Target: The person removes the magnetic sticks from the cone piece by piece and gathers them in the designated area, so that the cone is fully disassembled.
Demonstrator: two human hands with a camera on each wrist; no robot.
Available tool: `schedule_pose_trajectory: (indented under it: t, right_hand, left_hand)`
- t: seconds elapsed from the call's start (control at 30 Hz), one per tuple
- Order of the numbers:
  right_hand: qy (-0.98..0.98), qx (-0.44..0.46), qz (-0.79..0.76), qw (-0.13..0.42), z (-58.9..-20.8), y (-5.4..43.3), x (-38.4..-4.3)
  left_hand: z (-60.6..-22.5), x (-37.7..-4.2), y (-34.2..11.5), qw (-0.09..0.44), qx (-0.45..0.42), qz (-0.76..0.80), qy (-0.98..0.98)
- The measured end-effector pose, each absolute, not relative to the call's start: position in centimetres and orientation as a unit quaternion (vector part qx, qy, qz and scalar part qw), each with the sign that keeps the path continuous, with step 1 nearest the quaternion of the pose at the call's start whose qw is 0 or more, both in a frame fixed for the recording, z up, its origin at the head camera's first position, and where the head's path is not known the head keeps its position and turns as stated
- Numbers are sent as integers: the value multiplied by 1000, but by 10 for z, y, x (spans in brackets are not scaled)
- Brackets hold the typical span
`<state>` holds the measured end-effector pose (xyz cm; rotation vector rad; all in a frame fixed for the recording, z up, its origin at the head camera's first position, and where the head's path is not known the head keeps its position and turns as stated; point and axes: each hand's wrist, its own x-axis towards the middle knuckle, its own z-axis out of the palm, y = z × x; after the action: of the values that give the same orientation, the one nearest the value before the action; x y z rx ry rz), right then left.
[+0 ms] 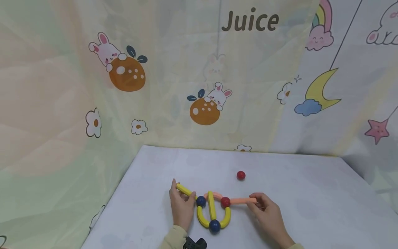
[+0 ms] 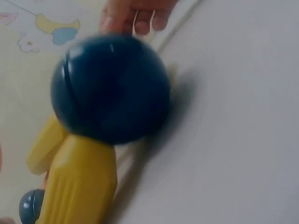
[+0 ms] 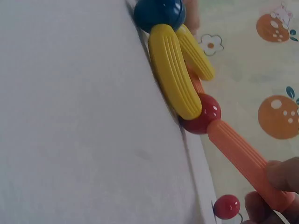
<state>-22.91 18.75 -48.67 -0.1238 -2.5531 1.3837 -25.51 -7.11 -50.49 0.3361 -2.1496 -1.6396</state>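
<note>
A construction of magnetic rods and balls stands on the table between both hands. My left hand [image 1: 182, 209] holds a straight yellow rod [image 1: 184, 189] that slants up and left from a blue ball [image 1: 201, 201]. Between thumb and fingers, my right hand [image 1: 268, 212] pinches the outer end of a straight orange rod [image 3: 240, 156], whose other end meets a red ball [image 3: 205, 114]. Curved yellow rods [image 3: 173, 70] run from both balls to a front blue ball [image 2: 110, 88]. From that front ball rises a straight yellow rod [image 1: 211, 204]. Behind it, a curved orange rod [image 1: 216, 195] shows partly.
A loose red ball [image 1: 240, 175] lies on the white table [image 1: 311, 193], beyond the construction. Printed cloth [image 1: 168, 103] hangs behind the table's far edge. A black object [image 1: 195, 243] sits by the left sleeve.
</note>
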Motion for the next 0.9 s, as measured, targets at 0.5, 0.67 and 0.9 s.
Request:
schedule_pose_trajectory:
  t: [0.5, 0.67, 0.9]
  right_hand:
    - [-880, -20, 472, 41, -491, 186, -221]
    - [-878, -8, 478, 35, -493, 176, -217]
    - [-872, 43, 485, 52, -500, 179, -216]
  left_hand:
    - [-503, -248, -63, 230, -2, -446, -865]
    - [-501, -236, -52, 218, -154, -372, -889]
    - [-504, -230, -47, 163, -218, -246, -930]
